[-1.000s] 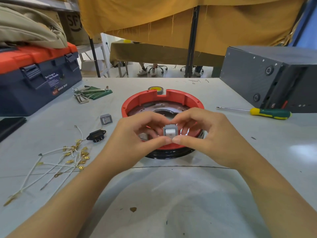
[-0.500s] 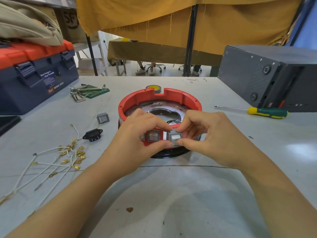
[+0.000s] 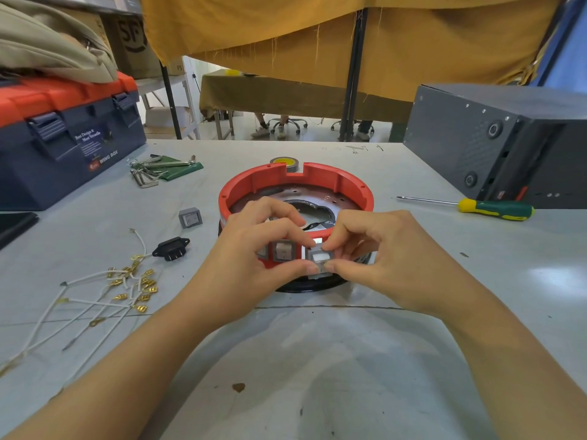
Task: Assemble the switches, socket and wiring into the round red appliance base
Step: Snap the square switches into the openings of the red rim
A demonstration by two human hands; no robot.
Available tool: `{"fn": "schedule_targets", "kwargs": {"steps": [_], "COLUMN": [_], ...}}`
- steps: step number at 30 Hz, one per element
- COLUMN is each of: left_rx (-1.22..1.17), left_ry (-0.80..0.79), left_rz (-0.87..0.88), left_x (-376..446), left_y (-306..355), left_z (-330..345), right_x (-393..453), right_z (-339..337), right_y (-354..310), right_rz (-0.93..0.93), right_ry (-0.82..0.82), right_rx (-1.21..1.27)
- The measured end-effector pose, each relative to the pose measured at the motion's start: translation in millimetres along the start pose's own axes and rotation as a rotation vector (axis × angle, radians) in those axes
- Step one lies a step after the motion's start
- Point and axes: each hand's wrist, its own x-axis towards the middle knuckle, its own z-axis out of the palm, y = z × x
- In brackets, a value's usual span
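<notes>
Hands, left and right, both pinch one grey switch at the red base near wall. Desk in front lies bare. Toolbox label reads "WING BOX".

We see a round red plastic appliance base on a black ring, set on a pale grey table. Left of the base lie a grey rocker switch, a black socket and white wires with brass-yellow terminals; right of the base, a yellow-and-green-handled screwdriver.
</notes>
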Motion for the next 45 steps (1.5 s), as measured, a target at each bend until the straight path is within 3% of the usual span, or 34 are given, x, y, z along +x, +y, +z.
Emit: {"fn": "schedule_targets", "kwargs": {"steps": [11,15,27,32,39,45], "left_rx": [0.107,0.173,0.137,0.151,0.154,0.173], "left_ry": [0.072,0.02,0.028,0.023,0.012,0.04], "left_rz": [-0.021,-0.039,-0.028,-0.044,-0.044,-0.019], "left_x": [0.2,0.6,2.8,3.7,4.6,5.9], "left_y": [-5.4,-8.1,-9.1,-9.0,-8.8,-7.3], "left_z": [6.7,6.2,7.7,7.8,6.9,6.1], "right_x": [1.1,1.0,3.5,6.2,8.3,11.6], "right_z": [5.6,7.9,15.3,15.2,12.6,12.0], "right_y": [1.8,2.9,6.5,11.9,20.5,19.4], "right_rz": [-0.024,-0.044,-0.069,-0.067,-0.015,0.023], "right_ry": [0.077,0.083,0.125,0.182,0.056,0.073], "right_rx": [-0.151,-0.172,-0.239,-0.391,-0.403,-0.369]}}
